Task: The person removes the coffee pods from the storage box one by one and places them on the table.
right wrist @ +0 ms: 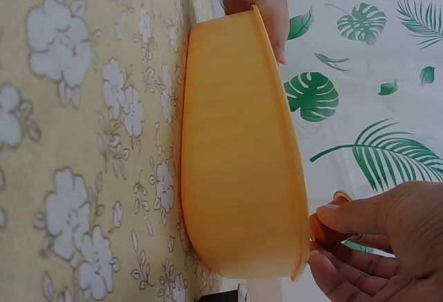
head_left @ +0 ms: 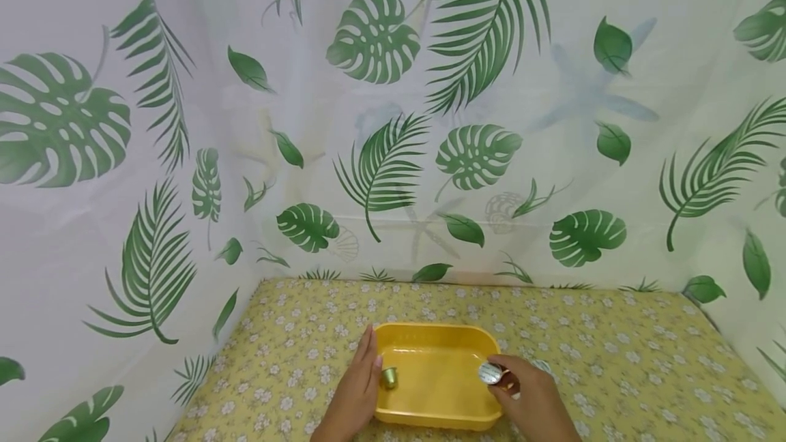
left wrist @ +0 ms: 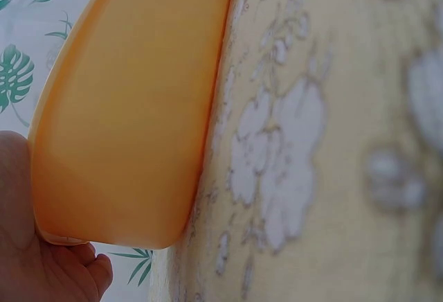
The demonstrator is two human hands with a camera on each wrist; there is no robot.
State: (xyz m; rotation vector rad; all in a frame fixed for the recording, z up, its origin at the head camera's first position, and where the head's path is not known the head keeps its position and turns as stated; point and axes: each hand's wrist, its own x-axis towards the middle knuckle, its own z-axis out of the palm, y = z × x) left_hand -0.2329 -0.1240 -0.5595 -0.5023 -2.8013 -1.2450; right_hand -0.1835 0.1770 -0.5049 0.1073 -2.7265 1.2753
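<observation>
A yellow plastic tub (head_left: 439,418) stands on the cloth, with a gold-green coffee capsule (head_left: 389,378) lying inside near its left wall. My left hand (head_left: 356,391) holds the tub's left side, fingers along the outer wall and thumb at the rim. Over the right rim, my right hand (head_left: 531,391) pinches another coffee capsule (head_left: 490,373), its silver lid facing up and toward the tub. The right wrist view shows this capsule's body (right wrist: 327,229) as brownish-orange, between thumb and fingers close to the rim.
A pale, partly hidden object (head_left: 542,365) lies just behind my right hand. Low in the right wrist view is a dark object (right wrist: 223,296), mostly cut off. The yellow flowered cloth (head_left: 620,360) covers the table; white leaf-printed sheets (head_left: 393,251) hang behind and at both sides.
</observation>
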